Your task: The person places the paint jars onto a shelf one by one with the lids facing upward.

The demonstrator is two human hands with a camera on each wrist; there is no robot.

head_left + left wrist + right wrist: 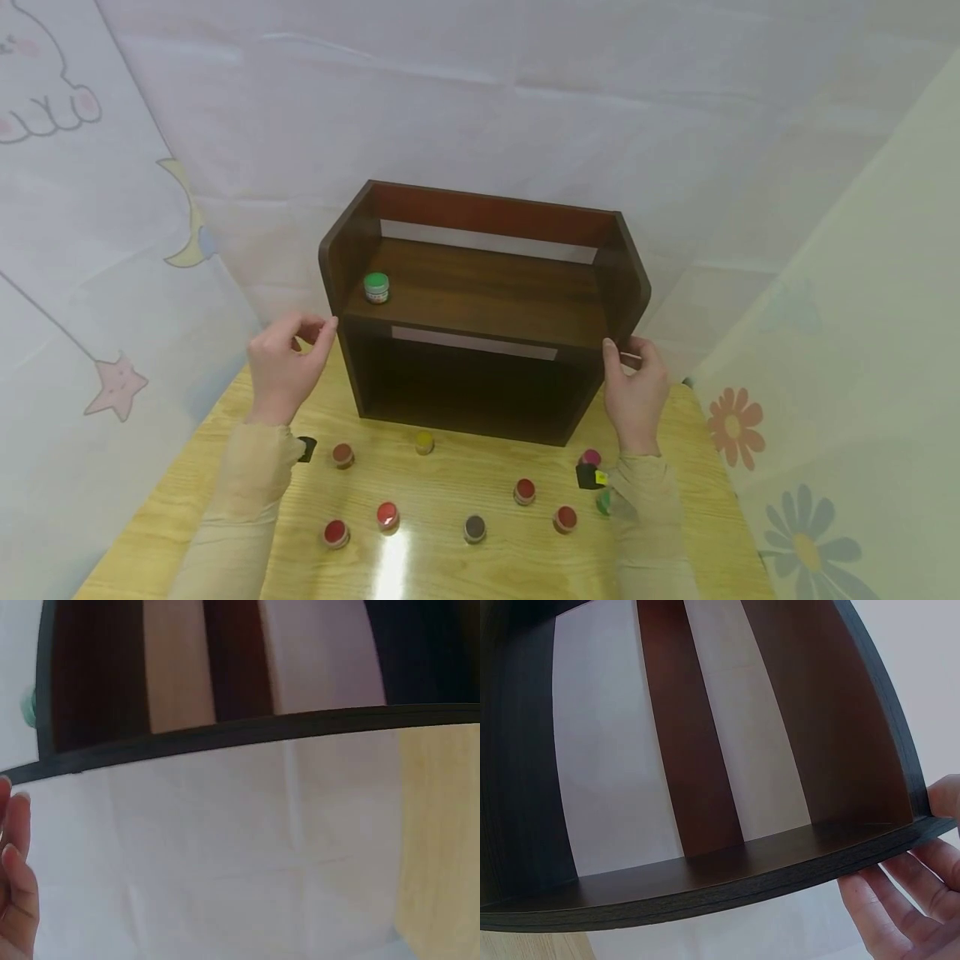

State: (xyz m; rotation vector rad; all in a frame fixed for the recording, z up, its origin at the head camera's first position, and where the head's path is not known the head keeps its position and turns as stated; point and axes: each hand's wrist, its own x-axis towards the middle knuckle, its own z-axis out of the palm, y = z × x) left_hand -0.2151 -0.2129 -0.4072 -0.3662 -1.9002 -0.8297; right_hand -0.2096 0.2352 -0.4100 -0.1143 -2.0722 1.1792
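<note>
A dark brown two-tier wooden shelf (480, 287) stands on the table. My right hand (637, 392) grips its right side panel at the height of the middle board; in the right wrist view the fingers (900, 907) lie along the panel's outer face, with the thumb over its front edge. At the left panel's front edge is my left hand (288, 367), loosely bent with a gap between thumb and fingers. In the left wrist view its fingertips (21, 802) are right beside that edge, not wrapped round it. A small green-lidded jar (377, 287) sits on the upper board's left end.
Several small jars with coloured lids are spread over the wooden table (435, 567) before the shelf, among them a yellow one (424, 442), a grey one (475, 528) and a red one (387, 515). A white cloth (465, 108) hangs behind, and printed sheets flank both sides.
</note>
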